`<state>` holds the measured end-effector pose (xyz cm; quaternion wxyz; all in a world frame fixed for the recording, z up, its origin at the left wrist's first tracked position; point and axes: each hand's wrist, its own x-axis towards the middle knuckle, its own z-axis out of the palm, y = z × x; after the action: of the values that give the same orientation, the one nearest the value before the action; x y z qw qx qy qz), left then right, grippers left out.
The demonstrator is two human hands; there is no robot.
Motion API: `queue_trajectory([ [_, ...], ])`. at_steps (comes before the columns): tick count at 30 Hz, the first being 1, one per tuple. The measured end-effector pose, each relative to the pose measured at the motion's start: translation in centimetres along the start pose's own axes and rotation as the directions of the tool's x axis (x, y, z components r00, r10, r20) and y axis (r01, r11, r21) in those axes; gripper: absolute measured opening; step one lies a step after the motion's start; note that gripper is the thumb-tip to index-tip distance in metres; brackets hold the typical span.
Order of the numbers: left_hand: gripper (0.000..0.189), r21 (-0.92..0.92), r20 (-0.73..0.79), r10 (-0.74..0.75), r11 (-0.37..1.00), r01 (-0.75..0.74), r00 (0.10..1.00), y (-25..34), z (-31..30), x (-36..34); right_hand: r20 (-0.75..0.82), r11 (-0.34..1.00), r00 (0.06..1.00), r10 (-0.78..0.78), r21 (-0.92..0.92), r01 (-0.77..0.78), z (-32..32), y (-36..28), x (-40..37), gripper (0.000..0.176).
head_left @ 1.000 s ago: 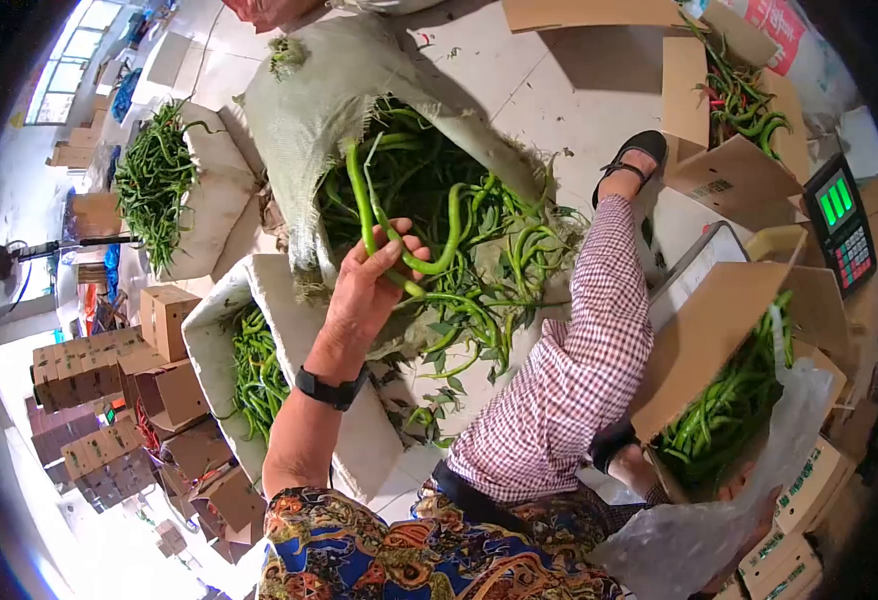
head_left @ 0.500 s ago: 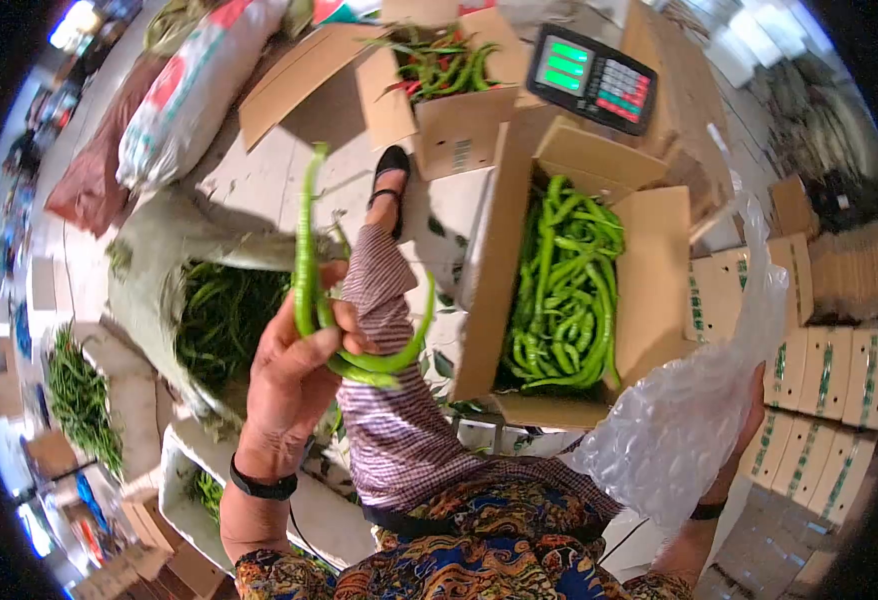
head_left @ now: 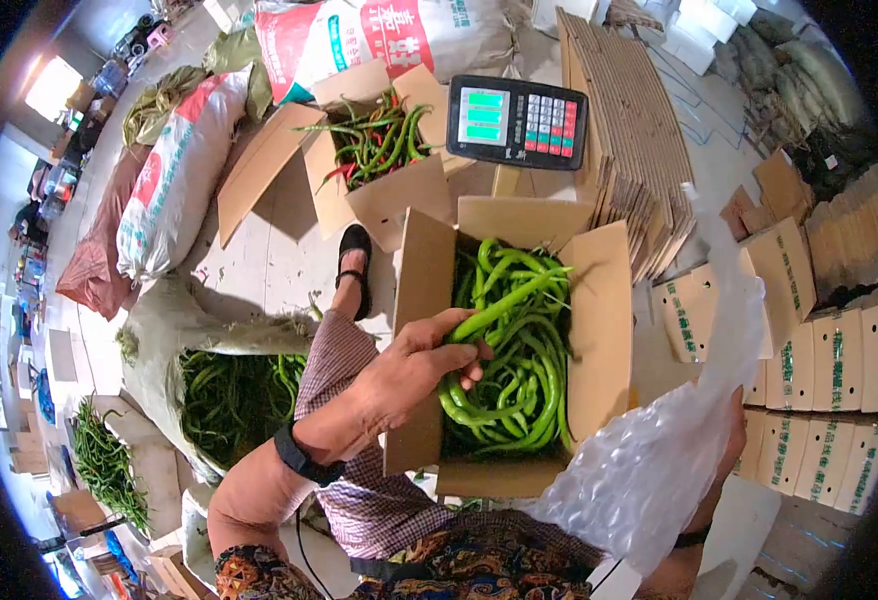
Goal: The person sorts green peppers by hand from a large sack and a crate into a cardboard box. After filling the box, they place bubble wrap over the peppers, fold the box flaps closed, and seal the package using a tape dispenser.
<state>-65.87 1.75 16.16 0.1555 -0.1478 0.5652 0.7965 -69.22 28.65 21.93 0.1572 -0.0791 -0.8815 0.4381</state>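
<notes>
My left hand (head_left: 414,365) reaches over an open cardboard box (head_left: 599,340) and is closed around long green chili peppers (head_left: 519,300). One of them points up and to the right, past my fingers. More green chilies (head_left: 524,400) fill the box beneath, so the held ones partly blend into them. On the right, my right hand (head_left: 731,445) is mostly hidden behind a crumpled clear plastic sheet (head_left: 629,475), which it grips along the edge. That sheet hangs beside the box's near right corner.
A digital scale display (head_left: 519,122) stands behind the box. Left of it, another carton (head_left: 399,200) holds green and red chilies. A sack (head_left: 149,330) of darker chilies lies open at left. Flattened cardboard (head_left: 629,130) and printed cartons (head_left: 829,370) are stacked at right.
My left hand has moved right, from beside the sack to above the box, carrying the green chili peppers. The view has shifted, and my right hand still has the plastic sheet.
</notes>
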Motion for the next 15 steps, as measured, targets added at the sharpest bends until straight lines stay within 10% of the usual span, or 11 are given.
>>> queue_trajectory([
  [4, 0.033, 0.035, 0.042, -0.042, 0.999, 0.041, 0.998, 0.5, 0.6, 3.5, 0.074, 0.864, 0.945, 0.320, 0.386, -0.323, 0.2, 0.6, 1.7, 0.044],
  [15, 0.041, -0.084, -0.003, -0.109, 0.991, 0.108, 0.994, -2.1, -0.1, 9.0, 0.276, 0.548, 0.802, 0.530, 0.610, -0.573, -0.6, 7.0, 4.1, 0.042],
])
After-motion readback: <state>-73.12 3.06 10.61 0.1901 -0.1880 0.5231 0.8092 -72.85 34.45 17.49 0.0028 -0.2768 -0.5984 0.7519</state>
